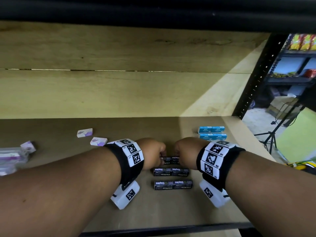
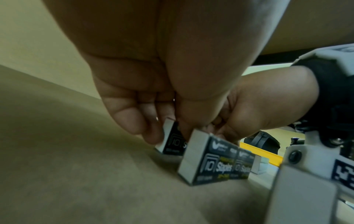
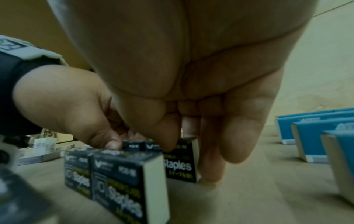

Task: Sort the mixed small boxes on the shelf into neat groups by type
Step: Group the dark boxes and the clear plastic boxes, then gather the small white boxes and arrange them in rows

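Three rows of black staples boxes lie on the brown shelf board [image 1: 153,211]. My left hand [image 1: 160,155] and right hand [image 1: 178,156] both pinch the far row [image 1: 170,159] from above, one at each end. The middle row [image 1: 171,171] and the near row [image 1: 173,185] lie free closer to me. In the left wrist view my left hand [image 2: 166,128] has its thumb and fingers round a black box [image 2: 172,144]. In the right wrist view my right hand [image 3: 189,151] pinches a black box [image 3: 180,165]. Blue boxes [image 1: 212,133] sit in tidy rows at the back right.
Purple-and-white boxes [image 1: 85,132] [image 1: 98,141] [image 1: 28,146] lie scattered at the left, beside clear plastic packs [image 1: 10,158]. The wooden back wall [image 1: 119,91] closes the shelf behind. A black upright post [image 1: 256,79] marks the right end.
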